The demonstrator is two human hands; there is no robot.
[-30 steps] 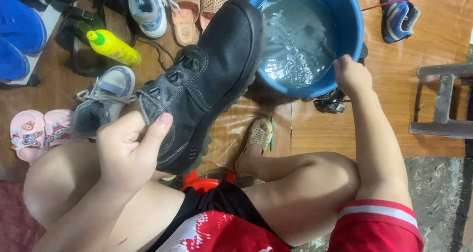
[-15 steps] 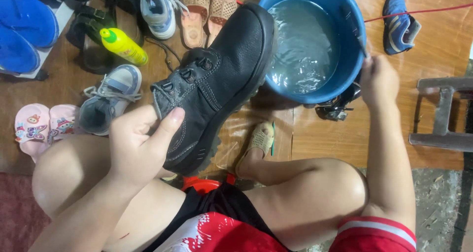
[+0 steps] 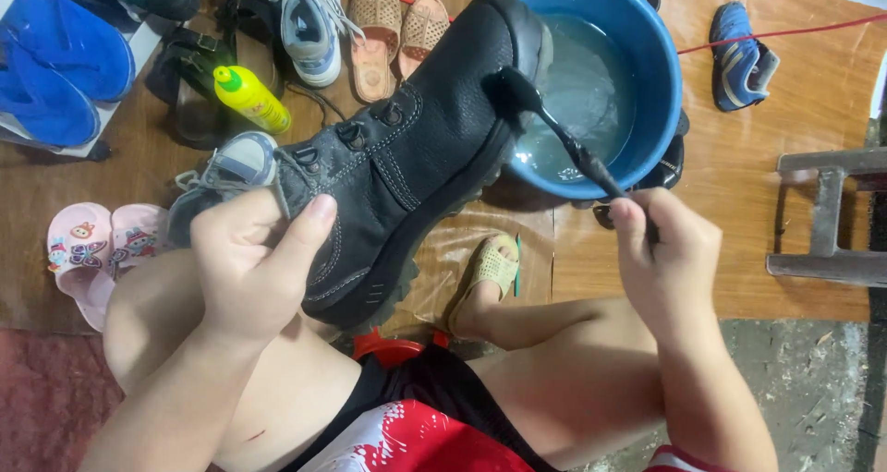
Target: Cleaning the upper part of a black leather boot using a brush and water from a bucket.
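Head view, catalogued: a black leather lace-up work boot (image 3: 407, 149) is being held at its heel collar by the left hand (image 3: 254, 260), fingers closed round it, toe raised over the rim of a round blue plastic basin of water (image 3: 658, 84). A dark long-handled brush (image 3: 554, 126) is being gripped in the closed right hand (image 3: 665, 255), its bristles being pressed against the boot's toe side. Judged best practice: the boot is being kept over the basin so that drips are caught, and short strokes along the sole seam would serve. Brown wooden flooring (image 3: 813, 241) is being shared with a yellow plastic bottle (image 3: 251, 98), pink children's slippers (image 3: 92, 250), tan sandals (image 3: 393, 29) and a blue shoe (image 3: 739, 61).
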